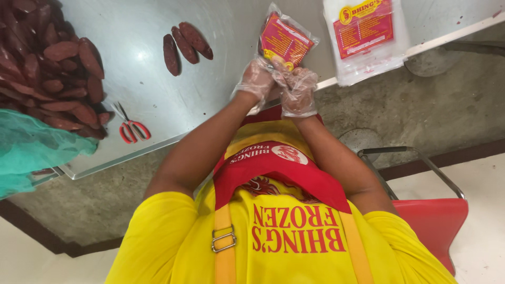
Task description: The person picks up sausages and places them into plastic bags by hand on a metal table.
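Steel surface (142, 31): left hand (256, 79) and right hand (298, 93), gloved, fingers pinching a clear printed pouch (284, 39) at twelve o'clock, seemingly pouch-handling; three loose sausages (185, 46) at ten o'clock.

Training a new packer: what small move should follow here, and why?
Probably open the red-labelled clear plastic pouch: the left hand and right hand both grip its near edge, while three dark red sausages lie loose on the steel table.
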